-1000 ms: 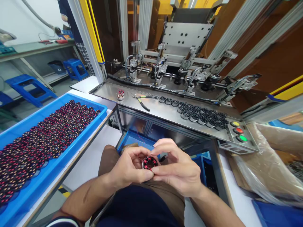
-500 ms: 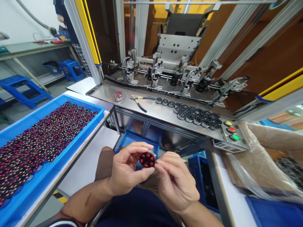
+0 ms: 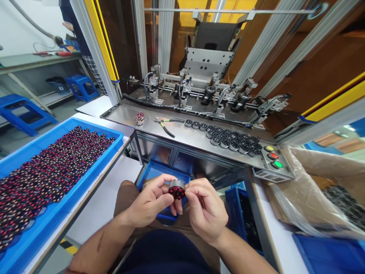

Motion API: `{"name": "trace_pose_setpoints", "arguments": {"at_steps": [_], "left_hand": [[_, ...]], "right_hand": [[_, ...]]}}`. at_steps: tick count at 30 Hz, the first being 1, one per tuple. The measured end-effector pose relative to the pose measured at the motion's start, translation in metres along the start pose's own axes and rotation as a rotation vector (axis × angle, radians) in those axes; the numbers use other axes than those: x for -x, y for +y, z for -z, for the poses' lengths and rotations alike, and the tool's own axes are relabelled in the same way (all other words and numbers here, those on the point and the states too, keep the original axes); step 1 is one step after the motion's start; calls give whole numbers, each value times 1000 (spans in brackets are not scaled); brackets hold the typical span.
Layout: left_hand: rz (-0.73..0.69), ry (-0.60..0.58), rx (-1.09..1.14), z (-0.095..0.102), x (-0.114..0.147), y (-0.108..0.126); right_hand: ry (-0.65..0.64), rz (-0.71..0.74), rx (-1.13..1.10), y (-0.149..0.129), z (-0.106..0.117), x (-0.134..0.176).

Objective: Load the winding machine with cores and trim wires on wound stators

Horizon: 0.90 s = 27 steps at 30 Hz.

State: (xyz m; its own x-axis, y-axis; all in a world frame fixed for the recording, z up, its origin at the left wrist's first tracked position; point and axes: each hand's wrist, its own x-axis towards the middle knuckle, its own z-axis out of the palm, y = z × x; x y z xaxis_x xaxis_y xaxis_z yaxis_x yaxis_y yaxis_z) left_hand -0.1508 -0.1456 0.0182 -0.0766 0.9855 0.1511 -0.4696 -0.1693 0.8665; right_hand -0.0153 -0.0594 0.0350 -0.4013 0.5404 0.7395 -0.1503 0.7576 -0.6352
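Observation:
My left hand (image 3: 155, 198) grips a motor stator (image 3: 176, 185) between thumb and fingers, above my lap. The stator has a smooth grey side, turned partly up, and red coils with black parts on its face. At the stator's right edge, my right hand (image 3: 207, 209) has thumb and forefinger pinched together. Whatever lies between those fingertips is too small to make out. On the metal ledge ahead, a pair of red-wound stators (image 3: 139, 118) stands left of the wire cutters (image 3: 165, 126), whose handles are spread.
A blue tray (image 3: 94, 167) full of red-wound stators stands at left. Several rows of black-topped parts (image 3: 228, 137) line the ledge, beside a button box (image 3: 273, 161). A machine (image 3: 209, 59) stands behind. A plastic-lined carton (image 3: 302, 160) is at right; a person (image 3: 81, 34) stands far left.
The stator has tilted, so more of its grey side shows and its red face is turned lower. Both hands stay on it, while the camera view has shifted slightly.

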Motion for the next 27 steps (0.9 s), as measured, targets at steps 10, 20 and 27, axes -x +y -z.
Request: {"name": "trace_pose_setpoints", "arguments": {"at_steps": [10,20,27], "left_hand": [[-130,20,-26,4,0,0],[-89,71,109,-1,-4,-3],[0,-20,92,-4,-1,-9]], "right_hand": [[2,-132,31,-4,5,-4],[-62,7,-52,-3,12,-5],[-89,-4,10,-4,15,-1]]}}
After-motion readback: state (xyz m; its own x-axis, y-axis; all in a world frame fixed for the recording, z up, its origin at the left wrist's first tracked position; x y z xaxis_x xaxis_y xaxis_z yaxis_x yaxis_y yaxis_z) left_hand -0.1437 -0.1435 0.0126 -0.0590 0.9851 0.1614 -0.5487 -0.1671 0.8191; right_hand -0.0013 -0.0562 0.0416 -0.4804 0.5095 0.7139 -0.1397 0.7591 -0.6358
